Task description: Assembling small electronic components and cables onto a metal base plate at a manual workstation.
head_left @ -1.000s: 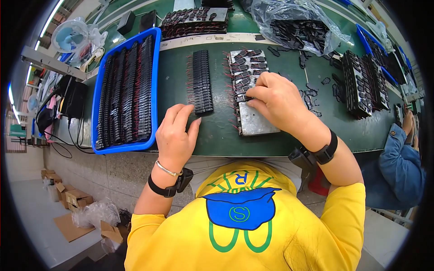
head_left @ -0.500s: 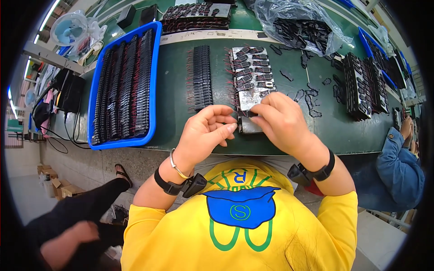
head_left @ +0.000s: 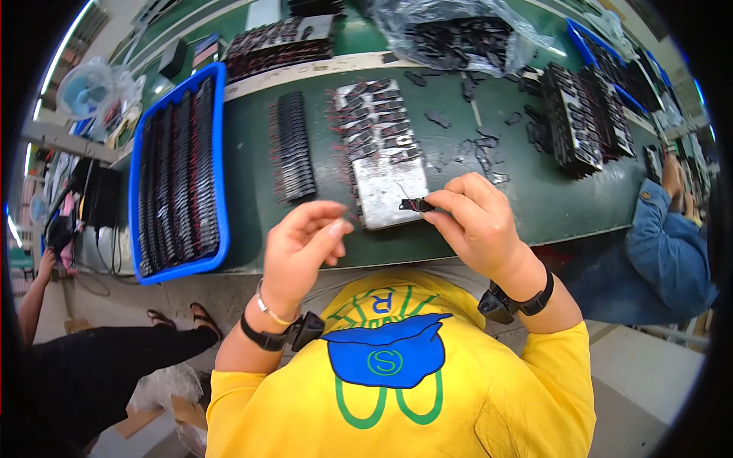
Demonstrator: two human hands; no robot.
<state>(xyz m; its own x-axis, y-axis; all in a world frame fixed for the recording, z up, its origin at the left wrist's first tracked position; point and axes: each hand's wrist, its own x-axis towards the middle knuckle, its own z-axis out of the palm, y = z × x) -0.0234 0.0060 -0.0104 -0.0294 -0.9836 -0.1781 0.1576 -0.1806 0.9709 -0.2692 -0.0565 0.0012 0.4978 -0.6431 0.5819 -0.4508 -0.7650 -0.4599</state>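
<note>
My right hand [head_left: 475,223] pinches a small black plastic part [head_left: 416,204] with thin wires between thumb and forefinger. It is over the near right side of a silvery metal plate [head_left: 391,183]. The far part of that plate carries two columns of similar black parts [head_left: 376,114], with red wires along the left edge. Left of the plate's near end, my left hand [head_left: 304,248] has its thumb and fingers apart and nothing in it. Farther left, a close-packed row of black parts [head_left: 293,145] lies on the green table [head_left: 252,145].
A blue tray [head_left: 224,164] at the left holds long rows of black parts. Loose black pieces [head_left: 482,149] lie right of the plate. Stacked loaded plates [head_left: 569,122] stand beyond them. At the back are a clear bag [head_left: 389,23] of parts and another stack [head_left: 279,46]. Another person's sleeve [head_left: 660,248] is at the right.
My hands have moved apart, the left one away from the plate. The black part now shows in my right fingers, above bare metal. The whole view has shifted and turned slightly.
</note>
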